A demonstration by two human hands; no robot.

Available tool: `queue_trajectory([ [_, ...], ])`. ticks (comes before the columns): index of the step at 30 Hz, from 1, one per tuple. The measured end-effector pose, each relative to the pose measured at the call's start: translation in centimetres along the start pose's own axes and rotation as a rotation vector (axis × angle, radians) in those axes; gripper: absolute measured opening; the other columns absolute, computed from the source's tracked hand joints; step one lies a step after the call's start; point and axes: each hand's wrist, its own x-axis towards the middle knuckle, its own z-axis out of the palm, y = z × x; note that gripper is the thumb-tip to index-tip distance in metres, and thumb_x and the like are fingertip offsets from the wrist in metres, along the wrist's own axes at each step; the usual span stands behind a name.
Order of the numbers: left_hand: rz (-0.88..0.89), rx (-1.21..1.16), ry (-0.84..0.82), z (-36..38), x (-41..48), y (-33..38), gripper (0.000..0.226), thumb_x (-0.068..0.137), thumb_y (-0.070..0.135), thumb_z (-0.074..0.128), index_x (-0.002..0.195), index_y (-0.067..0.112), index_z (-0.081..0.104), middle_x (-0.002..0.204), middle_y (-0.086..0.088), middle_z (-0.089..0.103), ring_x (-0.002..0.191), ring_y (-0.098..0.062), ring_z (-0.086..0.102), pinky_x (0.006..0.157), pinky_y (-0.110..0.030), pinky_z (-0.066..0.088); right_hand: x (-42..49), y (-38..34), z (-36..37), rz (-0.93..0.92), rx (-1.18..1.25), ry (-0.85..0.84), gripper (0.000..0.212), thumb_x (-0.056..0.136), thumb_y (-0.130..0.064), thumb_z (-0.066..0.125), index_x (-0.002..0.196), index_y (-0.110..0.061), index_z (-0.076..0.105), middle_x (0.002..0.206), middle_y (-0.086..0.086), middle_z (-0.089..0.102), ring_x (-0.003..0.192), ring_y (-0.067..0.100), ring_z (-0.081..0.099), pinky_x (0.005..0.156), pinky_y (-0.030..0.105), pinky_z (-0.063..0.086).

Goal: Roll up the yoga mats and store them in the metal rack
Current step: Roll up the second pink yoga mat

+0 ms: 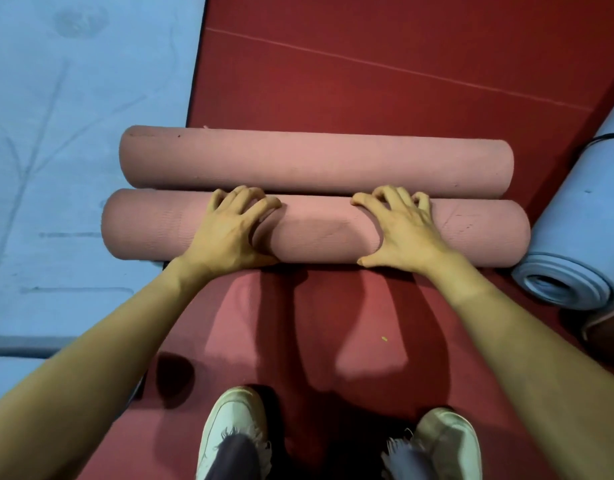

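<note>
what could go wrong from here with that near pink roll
The left hand and right hand both grip the near pink roll around its middle, so its free ends may loosen or telescope when lifted. It lies right beside the far pink roll, which could get nudged away.

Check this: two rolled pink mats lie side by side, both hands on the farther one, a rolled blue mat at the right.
Wrong in one respect. The head view shows the left hand and right hand curled over the nearer pink mat, not the farther pink mat. The rolled blue mat does lie at the right.
</note>
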Motion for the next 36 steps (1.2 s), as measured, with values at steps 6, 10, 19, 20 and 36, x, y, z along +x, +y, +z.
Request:
queue_trajectory([
  [6,-0.031,0.003,-0.046,-0.5,-4.2,1.6,0.087,0.055,0.068,0.07,0.125,0.02,0.054,0.118,-0.006,0.058,0.105,-0.031,0.056,0.081,-0.043,0.038,-3.4,-1.6,0.5,-0.043,0.032,-0.018,0.094,0.044,-0.056,0.078,0.129,-0.035,0.042,0.116,-0.002,0.043,0.109,0.018,0.042,0.092,0.039,0.021],
  [10,-0.026,-0.001,-0.048,-0.9,-6.5,2.3,0.084,0.055,0.067,0.072,0.123,0.018,0.06,0.12,-0.004,0.059,0.108,-0.03,0.056,0.085,-0.042,0.038,-5.3,-2.7,1.1,-0.063,0.027,-0.028,0.094,0.044,-0.059,0.076,0.127,-0.036,0.039,0.115,-0.002,0.044,0.106,0.02,0.045,0.09,0.041,0.026],
  [19,-0.095,-0.107,-0.162,-1.3,-5.5,1.4,0.092,0.052,0.075,0.063,0.128,0.025,0.052,0.124,0.001,0.055,0.111,-0.025,0.053,0.091,-0.041,0.039,-3.2,-2.8,-0.6,0.128,0.207,-0.157,0.077,0.073,-0.083,0.027,0.126,-0.032,0.048,0.128,-0.007,0.047,0.127,0.015,0.037,0.103,0.039,0.026],
  [20,-0.099,-0.113,-0.176,-1.3,-5.4,1.1,0.093,0.051,0.076,0.062,0.129,0.026,0.051,0.125,0.0,0.055,0.111,-0.025,0.053,0.092,-0.042,0.039,-2.5,-2.8,-0.5,0.161,0.205,-0.146,0.069,0.081,-0.076,0.026,0.123,-0.028,0.052,0.127,-0.005,0.05,0.127,0.017,0.039,0.102,0.039,0.028],
  [36,-0.26,-0.34,0.283,0.5,-0.8,-0.3,0.027,0.088,0.038,0.059,0.09,0.015,0.074,0.097,-0.001,0.069,0.095,-0.024,0.062,0.087,-0.046,0.046,-1.6,-1.3,2.5,-0.002,0.098,0.077,0.091,0.072,-0.072,0.042,0.147,-0.023,0.03,0.154,0.003,0.025,0.143,0.023,0.017,0.114,0.037,-0.002],
])
